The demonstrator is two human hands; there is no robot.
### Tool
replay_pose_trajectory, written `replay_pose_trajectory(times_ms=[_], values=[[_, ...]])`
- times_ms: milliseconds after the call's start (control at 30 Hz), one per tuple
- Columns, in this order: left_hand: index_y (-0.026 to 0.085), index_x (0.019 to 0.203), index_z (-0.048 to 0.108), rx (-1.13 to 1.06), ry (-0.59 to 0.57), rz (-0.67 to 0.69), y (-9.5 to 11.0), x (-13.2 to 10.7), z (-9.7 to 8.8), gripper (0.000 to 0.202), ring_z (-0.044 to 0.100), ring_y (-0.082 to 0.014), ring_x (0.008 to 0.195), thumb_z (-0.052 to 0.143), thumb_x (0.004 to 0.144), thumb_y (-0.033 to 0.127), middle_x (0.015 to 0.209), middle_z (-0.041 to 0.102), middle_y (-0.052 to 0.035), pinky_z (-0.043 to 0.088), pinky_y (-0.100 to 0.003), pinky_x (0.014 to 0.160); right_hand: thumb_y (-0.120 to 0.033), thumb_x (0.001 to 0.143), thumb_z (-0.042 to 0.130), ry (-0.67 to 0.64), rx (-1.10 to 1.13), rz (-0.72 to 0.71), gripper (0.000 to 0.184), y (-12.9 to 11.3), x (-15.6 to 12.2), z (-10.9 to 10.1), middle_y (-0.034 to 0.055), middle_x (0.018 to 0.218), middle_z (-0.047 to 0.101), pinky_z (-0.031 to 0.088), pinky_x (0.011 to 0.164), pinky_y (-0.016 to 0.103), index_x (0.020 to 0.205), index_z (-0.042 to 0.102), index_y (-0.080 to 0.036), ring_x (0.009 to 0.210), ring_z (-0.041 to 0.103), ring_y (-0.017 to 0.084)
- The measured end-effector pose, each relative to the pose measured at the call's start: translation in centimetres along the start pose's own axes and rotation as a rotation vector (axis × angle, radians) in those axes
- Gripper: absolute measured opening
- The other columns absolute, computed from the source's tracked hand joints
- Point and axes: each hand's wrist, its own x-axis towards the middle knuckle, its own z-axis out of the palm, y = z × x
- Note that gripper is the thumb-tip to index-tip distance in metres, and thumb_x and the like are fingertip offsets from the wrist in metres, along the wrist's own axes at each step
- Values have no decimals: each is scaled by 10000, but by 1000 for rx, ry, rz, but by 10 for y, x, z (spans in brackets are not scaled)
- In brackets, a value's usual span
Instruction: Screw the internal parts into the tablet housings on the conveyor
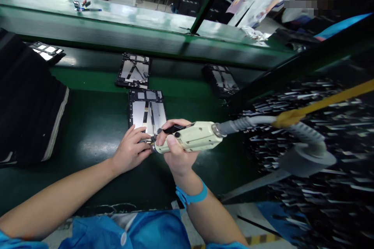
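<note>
My right hand is wrapped round a cream electric screwdriver, held nearly level with its tip pointing left. The tip meets the near edge of an opened tablet, a black frame with a silver plate and dark ribbon cables. My left hand rests at that same near edge, fingers bunched close to the screwdriver's nose. Whether those fingers pinch anything small is hidden. A blue band circles my right wrist.
Further tablet frames lie beyond, one in the middle and one at the right. A dark stack stands at the left. A grey cable runs right from the screwdriver, near a yellow strap. A person in pale clothing is behind the bench.
</note>
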Motion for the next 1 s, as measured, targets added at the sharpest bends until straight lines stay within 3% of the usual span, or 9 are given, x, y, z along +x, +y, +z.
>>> replay_pose_trajectory(times_ms=[367,833,1000], values=[[225,890,743,-3,-7,0,1,0,0,47,612,-293,1291,717,919,197,1140,757,-54,400,-574,1167,-308,898,714,13,-46,33,261,1,-2,-2,1,983,631,547,498,278,1119,583,-269,539,625,103],[214,920,725,-33,-4,6,2,0,-1,31,613,-271,1294,702,932,197,1140,755,-62,401,-548,1174,-275,884,691,16,-59,38,265,1,-2,-3,-6,973,626,543,512,285,1119,569,-272,543,617,103],[231,1053,724,-27,-28,-13,2,1,-1,132,600,-280,1311,714,921,224,1161,745,-75,379,-559,1190,-281,877,694,18,-70,38,283,1,-1,-3,-8,964,631,545,515,286,1123,555,-276,542,618,105]])
